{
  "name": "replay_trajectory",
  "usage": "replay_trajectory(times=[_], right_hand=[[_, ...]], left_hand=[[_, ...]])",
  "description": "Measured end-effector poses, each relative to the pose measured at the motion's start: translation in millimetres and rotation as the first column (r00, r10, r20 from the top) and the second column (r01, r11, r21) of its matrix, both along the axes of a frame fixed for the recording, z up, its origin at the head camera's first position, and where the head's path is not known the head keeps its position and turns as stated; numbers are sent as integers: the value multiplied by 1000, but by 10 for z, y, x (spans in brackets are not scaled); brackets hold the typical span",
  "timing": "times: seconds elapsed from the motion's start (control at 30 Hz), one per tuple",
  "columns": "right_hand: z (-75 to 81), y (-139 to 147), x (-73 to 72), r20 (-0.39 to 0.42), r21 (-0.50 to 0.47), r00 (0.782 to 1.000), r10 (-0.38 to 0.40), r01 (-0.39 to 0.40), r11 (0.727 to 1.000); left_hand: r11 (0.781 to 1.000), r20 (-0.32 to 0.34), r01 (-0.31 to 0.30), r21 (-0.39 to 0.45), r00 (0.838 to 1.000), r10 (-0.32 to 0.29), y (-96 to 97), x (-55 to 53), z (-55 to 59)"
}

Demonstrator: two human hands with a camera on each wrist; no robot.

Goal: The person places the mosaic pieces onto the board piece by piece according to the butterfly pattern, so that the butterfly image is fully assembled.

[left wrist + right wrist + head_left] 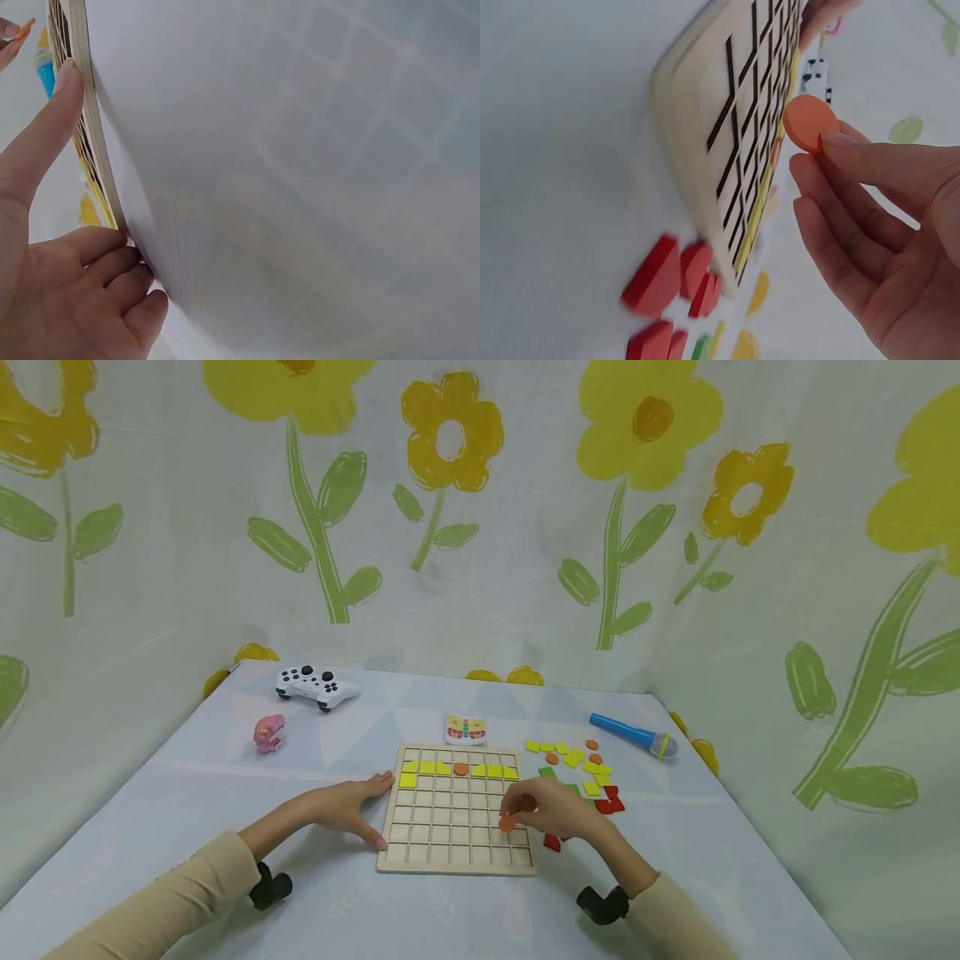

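A wooden grid board (450, 870) lies on the table between the two hands. Along its far row sit yellow pieces (493, 772) with one orange disc (461, 769) among them, and a yellow square (407, 781) lies below the left end. My left hand (347, 808) rests at the board's left edge, fingers and thumb spread; in the left wrist view thumb and fingers touch its side. Over the board's right side, my right hand (551, 806) pinches an orange disc (810, 124) between thumb and forefinger. Its other fingers are loosely bent in the right wrist view.
Right of the board lie loose yellow pieces (574, 757), green ones (547, 772), red ones (613, 800) and orange discs. A patterned card (466, 728) lies behind it. Farther out are a blue microphone (630, 732), a white game controller (315, 687) and a pink toy (268, 733).
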State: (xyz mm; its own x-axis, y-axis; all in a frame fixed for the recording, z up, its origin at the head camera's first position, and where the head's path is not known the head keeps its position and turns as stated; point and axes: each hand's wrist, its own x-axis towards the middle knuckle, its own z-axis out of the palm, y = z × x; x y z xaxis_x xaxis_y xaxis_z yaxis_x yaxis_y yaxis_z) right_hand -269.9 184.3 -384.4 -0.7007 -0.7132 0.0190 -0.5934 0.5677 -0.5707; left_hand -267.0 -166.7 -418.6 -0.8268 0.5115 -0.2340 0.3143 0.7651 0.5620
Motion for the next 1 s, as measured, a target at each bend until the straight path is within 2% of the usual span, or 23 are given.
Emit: replay_trajectory(times=[0.1, 0.4, 0.7, 0.9, 1.0], right_hand=[[-17, -155, -62, -15, -29, 1000, -7, 7, 1000], [-115, -607, -290, -65, -110, 997, -34, 27, 994], [-192, -1011, -463, -31, -85, 995, -97, 94, 992], [-198, -1180, -562, -80, -63, 990, -117, 112, 992], [-214, -1229, -603, -66, -68, 987, -145, 141, 988]], left_hand=[[1000, -4, 16, 4, 1000, -16, 4, 0, 7], [1000, 8, -12, -2, 1000, 12, 7, -2, -3], [1000, 23, -23, -6, 999, 23, -2, 2, -19], [1000, 17, -10, 3, 1000, 10, -17, -6, -29], [1000, 9, -2, 1, 1000, 2, -24, -7, -27]])
